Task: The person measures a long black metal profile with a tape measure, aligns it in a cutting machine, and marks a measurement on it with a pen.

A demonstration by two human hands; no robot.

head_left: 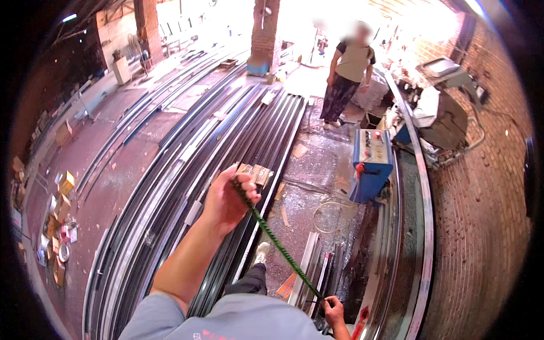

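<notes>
A green and black cord (pixel 275 241), which looks twisted or braided, stretches taut on a slant in front of me. My left hand (pixel 226 195) is raised ahead, its fingers closed round the cord's upper end. Low at the right, my right hand (pixel 334 310) grips the lower end close to my body. Beneath the left hand lie long dark metal profiles (pixel 212 275), side by side on the floor. Just beyond that hand, small wooden blocks (pixel 260 174) rest on them. Shorter metal lengths (pixel 309 260) lie near the right hand.
A blue control box (pixel 371 170) with buttons stands ahead on the right. Beside it, a long pale rail (pixel 422 204) curves past a brick wall (pixel 476 238). Another person (pixel 351 68) stands farther back. Cartons and clutter (pixel 59 238) lie at the left.
</notes>
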